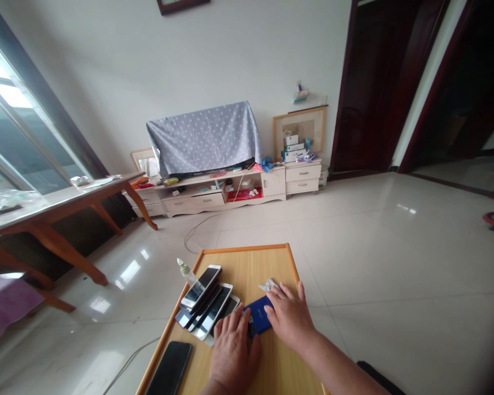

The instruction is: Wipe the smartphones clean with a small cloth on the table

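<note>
Lying nearest on a wooden table (247,262) is 1 black phone (168,368); beyond, 1 blue phone (259,315) is touched by the left hand (233,350) and right hand (291,319); whether it is pinched cannot be told. 1 white wad (267,285) is met by right fingertips. Farther, 1 cabinet (274,184) is seen.

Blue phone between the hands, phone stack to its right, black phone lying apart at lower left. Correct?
Not quite: the phone stack is to the left of the blue phone, as the head view shows. The rest is correct, black phone included.
</note>
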The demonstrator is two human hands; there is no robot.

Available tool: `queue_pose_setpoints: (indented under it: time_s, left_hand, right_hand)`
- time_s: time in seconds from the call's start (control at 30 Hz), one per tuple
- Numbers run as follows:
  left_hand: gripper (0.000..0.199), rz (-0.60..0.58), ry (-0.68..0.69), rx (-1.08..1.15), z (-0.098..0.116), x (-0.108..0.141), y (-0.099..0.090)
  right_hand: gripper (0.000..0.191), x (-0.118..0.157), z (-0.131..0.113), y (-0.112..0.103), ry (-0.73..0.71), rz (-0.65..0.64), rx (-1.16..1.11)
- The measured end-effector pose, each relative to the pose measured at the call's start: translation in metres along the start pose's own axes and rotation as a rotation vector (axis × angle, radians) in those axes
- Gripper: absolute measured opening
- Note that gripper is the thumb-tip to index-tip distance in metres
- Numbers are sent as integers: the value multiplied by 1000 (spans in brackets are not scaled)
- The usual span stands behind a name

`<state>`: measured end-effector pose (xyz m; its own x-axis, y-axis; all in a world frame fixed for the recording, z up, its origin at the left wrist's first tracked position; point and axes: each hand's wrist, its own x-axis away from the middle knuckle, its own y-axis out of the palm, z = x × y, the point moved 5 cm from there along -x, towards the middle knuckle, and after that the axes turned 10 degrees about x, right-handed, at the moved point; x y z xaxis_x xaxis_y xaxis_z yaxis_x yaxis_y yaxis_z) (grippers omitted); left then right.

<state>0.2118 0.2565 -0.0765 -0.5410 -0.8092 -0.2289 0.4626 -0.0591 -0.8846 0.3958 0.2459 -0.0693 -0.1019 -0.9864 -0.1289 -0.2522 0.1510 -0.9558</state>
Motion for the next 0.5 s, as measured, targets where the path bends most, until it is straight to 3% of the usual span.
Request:
queue_pose_setpoints:
  time_s: [0.27, 0.4, 0.5]
  left_hand:
    - [47, 78, -1, 38, 2, 1, -2]
    - [31, 117, -4, 54, 7, 3, -8]
    - [14, 78, -1, 20, 14, 2, -12]
  right_hand:
    - [37, 19, 7, -10, 22, 2, 23]
    - [38, 27, 13, -13, 15, -14, 36]
    - [46, 35, 15, -14, 2, -13, 27]
